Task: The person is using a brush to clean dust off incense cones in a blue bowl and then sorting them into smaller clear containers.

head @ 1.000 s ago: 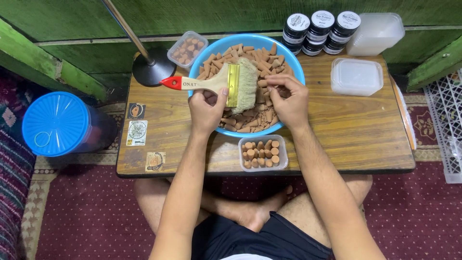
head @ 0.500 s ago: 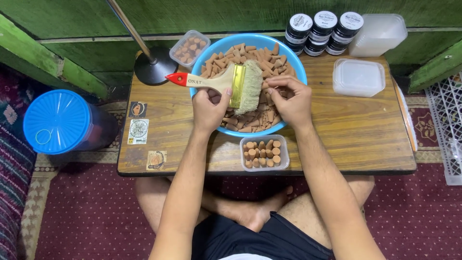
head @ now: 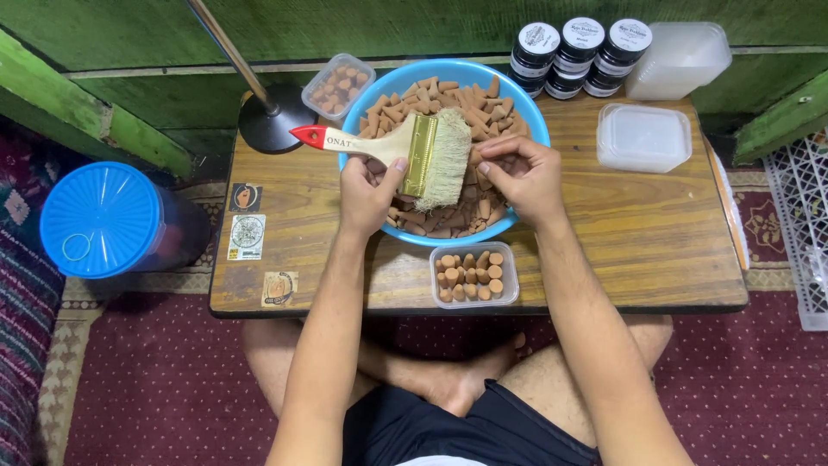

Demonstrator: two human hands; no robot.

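The bowl (head: 526, 121) took up the middle of the counter (head: 655, 250), with both hands over it. Right of the bowl, bare wood lay open up to the lidded box (head: 643, 136). Behind that, the jars (head: 580, 53) and the stacked tubs (head: 681, 56) blocked the far corner. Just before the bowl sat a small tray (head: 473, 274). Left of the bowl, the lamp base (head: 272, 128) and another tray (head: 338, 85) crowded the back; nearer wood with stickers (head: 247, 235) was open.

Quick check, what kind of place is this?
Likely a home workspace on the floor: a low wooden table on a patterned rug, a blue bowl of brown cones, black-lidded jars stacked behind.
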